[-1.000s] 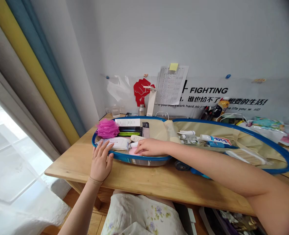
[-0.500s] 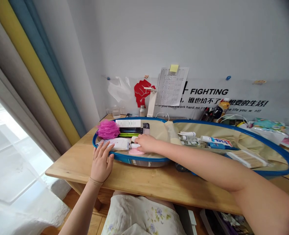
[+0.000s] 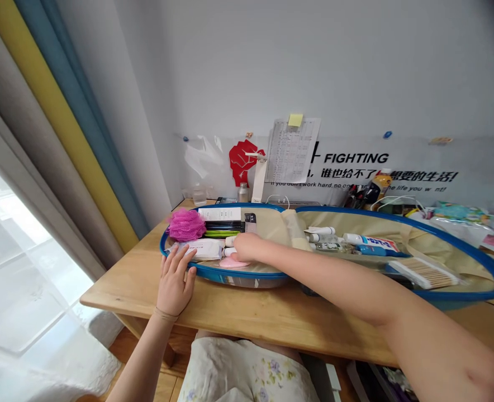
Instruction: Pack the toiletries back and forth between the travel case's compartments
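Observation:
My left hand (image 3: pixel 175 285) lies with fingers spread over the blue rim (image 3: pixel 264 274) at the front left of an open case with a beige lining. Its fingertips are beside a white soft packet (image 3: pixel 203 249). Inside the left half of the case, my right hand (image 3: pixel 247 247) is closed, fingers bent down over small white-capped tubes (image 3: pixel 230 252); what it grips is hidden. A pink flat item (image 3: pixel 233 262) lies just below that hand. Behind are a magenta bath puff (image 3: pixel 186 224), a white box (image 3: pixel 219 214) and black and green slim items (image 3: pixel 222 230).
The case's right half holds a toothpaste tube (image 3: pixel 376 242), small bottles (image 3: pixel 324 245) and a pack of cotton swabs (image 3: pixel 423 272). At the back of the wooden table (image 3: pixel 146 279) stand a white lamp (image 3: pixel 259 178), a glass (image 3: pixel 199 194) and an orange-labelled bottle (image 3: pixel 380 184).
My right hand has shifted slightly right and turned, with its fingers now pointing down out of sight. The left hand stays on the rim. The view has tilted a little.

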Tool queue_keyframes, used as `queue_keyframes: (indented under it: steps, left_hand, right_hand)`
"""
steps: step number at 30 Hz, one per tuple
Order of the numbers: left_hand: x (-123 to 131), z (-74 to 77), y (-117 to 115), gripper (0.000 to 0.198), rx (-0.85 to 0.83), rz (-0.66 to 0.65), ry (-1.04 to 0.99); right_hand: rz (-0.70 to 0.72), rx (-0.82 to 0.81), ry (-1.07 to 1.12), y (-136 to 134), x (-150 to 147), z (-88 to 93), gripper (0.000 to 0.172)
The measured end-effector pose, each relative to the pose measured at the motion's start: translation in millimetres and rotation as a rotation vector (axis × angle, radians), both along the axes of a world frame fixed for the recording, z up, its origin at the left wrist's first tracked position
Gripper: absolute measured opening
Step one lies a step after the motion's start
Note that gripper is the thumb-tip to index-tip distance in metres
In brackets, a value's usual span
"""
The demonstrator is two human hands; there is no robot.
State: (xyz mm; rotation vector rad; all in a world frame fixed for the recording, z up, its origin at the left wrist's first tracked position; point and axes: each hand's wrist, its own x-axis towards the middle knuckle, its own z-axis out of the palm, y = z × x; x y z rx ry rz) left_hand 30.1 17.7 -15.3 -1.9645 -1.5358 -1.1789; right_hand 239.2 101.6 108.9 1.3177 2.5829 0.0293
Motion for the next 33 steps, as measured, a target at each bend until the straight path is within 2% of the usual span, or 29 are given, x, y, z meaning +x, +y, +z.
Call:
queue_keyframes:
  steps: [3,5,7,10,15,18,22,25,27,29,33]
  left_hand:
    - [0.0,0.1,-0.2,0.038,-0.004,0.002,0.004]
    - [0.1,0.0,0.1,0.038,0.0,0.004,0.003]
    - [0.1,-0.2,0.6,0.038,0.002,0.004,-0.001]
    - [0.1,-0.6,1.0,0.039,-0.004,0.003,-0.012]
    - [0.2,-0.6,0.6,0.039,-0.011,0.004,-0.012]
    - [0.4,-0.2,0.0,0.039,-0.017,0.008,-0.021]
    - [0.9,0.1,-0.1,0.04,-0.024,0.003,-0.032]
    - [0.7,-0.1,0.2,0.039,-0.011,0.0,-0.017]
    - [0.1,-0.4,0.3,0.038,-0.006,-0.001,-0.008]
    - [-0.4,-0.6,0.2,0.038,-0.01,-0.003,-0.007]
    - [-0.4,-0.6,-0.4,0.039,-0.033,-0.002,-0.021]
  right_hand:
    - [-0.044,-0.032,0.001,1.0,14.3,20.5,0.041]
    - [-0.021,-0.07,0.022,-1.0,27.7,33.0,0.044]
    - [0.016,-0.12,0.038,-6.6,38.9,38.1,0.044]
    - [0.044,-0.152,0.049,-17.4,45.2,30.3,0.038]
    - [0.043,-0.082,0.09,-19.3,36.1,10.4,0.035]
    - [0.05,-0.044,0.122,-14.6,31.5,6.9,0.033]
    - [0.05,-0.009,0.188,-15.5,28.0,0.5,0.04]
    - [0.037,-0.008,0.228,-17.4,26.2,-2.7,0.034]
    - [0.028,-0.009,0.256,-14.3,29.2,3.7,0.026]
    - [0.003,0.016,0.295,-5.5,40.4,19.5,0.025]
    - [-0.159,0.108,0.319,24.8,95.3,58.7,0.029]
